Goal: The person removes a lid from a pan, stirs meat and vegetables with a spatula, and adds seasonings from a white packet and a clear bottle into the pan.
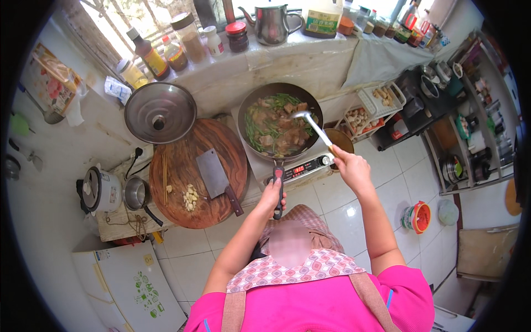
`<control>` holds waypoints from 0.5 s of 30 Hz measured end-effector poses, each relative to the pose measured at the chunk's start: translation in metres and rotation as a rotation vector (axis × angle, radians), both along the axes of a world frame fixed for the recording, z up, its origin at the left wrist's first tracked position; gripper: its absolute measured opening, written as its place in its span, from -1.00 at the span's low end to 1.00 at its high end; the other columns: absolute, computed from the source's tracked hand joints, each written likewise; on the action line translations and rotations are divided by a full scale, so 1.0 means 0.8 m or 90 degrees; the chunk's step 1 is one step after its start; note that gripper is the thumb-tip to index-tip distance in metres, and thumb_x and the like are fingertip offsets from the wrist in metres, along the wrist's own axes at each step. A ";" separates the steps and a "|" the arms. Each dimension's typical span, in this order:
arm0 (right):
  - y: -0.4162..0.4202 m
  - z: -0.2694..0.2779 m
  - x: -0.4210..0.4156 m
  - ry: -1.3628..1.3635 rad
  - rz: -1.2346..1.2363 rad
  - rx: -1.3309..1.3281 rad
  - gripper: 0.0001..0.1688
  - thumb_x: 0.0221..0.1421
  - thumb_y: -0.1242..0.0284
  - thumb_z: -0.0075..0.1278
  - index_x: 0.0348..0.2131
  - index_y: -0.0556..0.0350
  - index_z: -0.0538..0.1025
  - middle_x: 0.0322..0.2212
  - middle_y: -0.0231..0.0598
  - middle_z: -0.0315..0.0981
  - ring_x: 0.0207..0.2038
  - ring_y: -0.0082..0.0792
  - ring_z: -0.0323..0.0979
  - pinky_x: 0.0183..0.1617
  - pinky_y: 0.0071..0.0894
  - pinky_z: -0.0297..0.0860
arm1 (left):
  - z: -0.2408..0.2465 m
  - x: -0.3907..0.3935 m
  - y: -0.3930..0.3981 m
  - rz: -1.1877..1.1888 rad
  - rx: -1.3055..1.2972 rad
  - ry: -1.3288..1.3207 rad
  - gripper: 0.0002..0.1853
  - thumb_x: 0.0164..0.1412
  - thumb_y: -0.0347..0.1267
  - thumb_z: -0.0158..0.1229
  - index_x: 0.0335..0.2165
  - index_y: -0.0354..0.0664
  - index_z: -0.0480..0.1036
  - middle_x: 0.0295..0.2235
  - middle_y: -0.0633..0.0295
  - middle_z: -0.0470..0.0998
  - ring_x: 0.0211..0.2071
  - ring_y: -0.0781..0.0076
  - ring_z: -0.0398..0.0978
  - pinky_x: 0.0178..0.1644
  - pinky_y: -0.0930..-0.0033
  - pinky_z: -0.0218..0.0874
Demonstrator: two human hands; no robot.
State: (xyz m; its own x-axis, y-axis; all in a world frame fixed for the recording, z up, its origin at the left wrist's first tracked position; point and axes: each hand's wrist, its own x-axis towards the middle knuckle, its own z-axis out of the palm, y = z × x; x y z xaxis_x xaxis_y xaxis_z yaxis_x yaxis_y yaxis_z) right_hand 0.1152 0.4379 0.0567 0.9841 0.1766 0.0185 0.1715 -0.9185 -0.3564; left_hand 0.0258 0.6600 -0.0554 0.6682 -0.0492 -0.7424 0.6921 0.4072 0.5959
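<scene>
My left hand [272, 196] grips the black handle [278, 174] of a dark wok [317, 103]. The wok sits on an induction cooker [303, 168] with a lit red display. Green beans [258, 132] and browned chunks of what looks like meat [286, 129] lie in brown liquid inside it. In my right hand [351, 167] is a metal ladle [314, 125], held by its tan handle end, its head over the food at the wok's right side. Left of the wok, a cleaver [213, 173] and peeled garlic cloves [191, 198] rest on a round wooden chopping board [178, 162].
A wok lid [161, 112] overlaps the board's back edge, and chopsticks [165, 179] lie on its left. Further left stand a small saucepan [136, 193] and a rice cooker [101, 189]. Bottles, jars and a steel kettle [270, 25] line the ledge behind. A rack [373, 103] stands right.
</scene>
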 end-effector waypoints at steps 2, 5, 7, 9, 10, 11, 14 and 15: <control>0.003 -0.027 0.010 -0.020 -0.031 0.008 -0.57 0.06 0.27 -0.01 -0.02 -0.43 0.44 -0.49 -0.07 0.51 -0.42 0.01 0.48 -0.31 -0.05 0.38 | 0.000 0.002 -0.003 -0.010 0.003 -0.004 -0.66 0.31 -0.02 -0.22 -0.26 -0.06 0.16 -0.58 0.32 0.30 -0.71 0.57 0.24 -0.67 0.40 0.19; -0.002 -0.083 0.010 0.013 -0.029 0.031 -0.57 0.07 0.28 -0.01 -0.02 -0.40 0.43 -0.49 -0.02 0.50 -0.39 0.03 0.48 -0.29 -0.04 0.39 | 0.004 0.003 -0.003 -0.022 0.003 -0.005 -0.66 0.31 -0.02 -0.22 -0.27 -0.05 0.15 -0.58 0.33 0.30 -0.71 0.57 0.24 -0.67 0.40 0.18; -0.001 -0.072 0.007 0.023 -0.014 0.055 -0.59 0.07 0.28 -0.02 -0.03 -0.38 0.45 -0.48 -0.02 0.50 -0.38 0.04 0.48 -0.27 -0.04 0.39 | 0.005 0.002 -0.002 -0.014 0.000 -0.001 -0.66 0.31 -0.02 -0.22 -0.27 -0.05 0.15 -0.58 0.33 0.30 -0.71 0.57 0.24 -0.67 0.41 0.18; -0.006 -0.037 0.001 0.034 -0.007 0.058 -0.60 0.07 0.28 -0.01 -0.05 -0.38 0.47 -0.47 -0.04 0.51 -0.37 0.04 0.48 -0.27 -0.04 0.39 | 0.006 0.000 0.000 -0.007 -0.005 0.000 -0.66 0.31 -0.02 -0.21 -0.27 -0.05 0.15 -0.58 0.33 0.30 -0.71 0.58 0.24 -0.67 0.41 0.18; -0.008 -0.023 0.001 0.029 -0.026 0.051 -0.62 0.07 0.27 0.00 -0.06 -0.39 0.48 -0.46 -0.07 0.52 -0.36 0.02 0.48 -0.26 -0.06 0.39 | 0.006 0.000 0.000 -0.006 -0.005 -0.002 -0.66 0.31 -0.02 -0.21 -0.27 -0.05 0.15 -0.58 0.33 0.29 -0.71 0.58 0.24 -0.67 0.41 0.18; -0.005 -0.013 0.002 0.029 -0.025 0.051 -0.62 0.07 0.26 0.00 -0.06 -0.40 0.48 -0.46 -0.08 0.52 -0.36 0.01 0.48 -0.26 -0.06 0.39 | 0.004 0.000 0.000 -0.005 -0.005 -0.004 -0.66 0.31 -0.02 -0.21 -0.27 -0.05 0.15 -0.58 0.33 0.29 -0.71 0.58 0.24 -0.67 0.41 0.18; 0.009 -0.005 0.001 0.030 -0.020 0.065 -0.62 0.08 0.26 -0.01 -0.06 -0.44 0.47 -0.46 -0.09 0.52 -0.37 -0.01 0.49 -0.25 -0.07 0.39 | 0.005 0.000 -0.002 -0.009 -0.003 -0.004 -0.66 0.31 -0.02 -0.21 -0.26 -0.05 0.16 -0.57 0.33 0.29 -0.70 0.58 0.24 -0.66 0.40 0.19; 0.012 -0.015 0.001 0.032 -0.003 0.046 -0.62 0.08 0.25 -0.02 -0.06 -0.44 0.47 -0.46 -0.09 0.52 -0.37 -0.01 0.49 -0.26 -0.07 0.39 | 0.007 0.001 -0.002 -0.012 -0.002 -0.004 -0.66 0.31 -0.02 -0.21 -0.26 -0.05 0.16 -0.57 0.33 0.29 -0.70 0.57 0.24 -0.66 0.39 0.19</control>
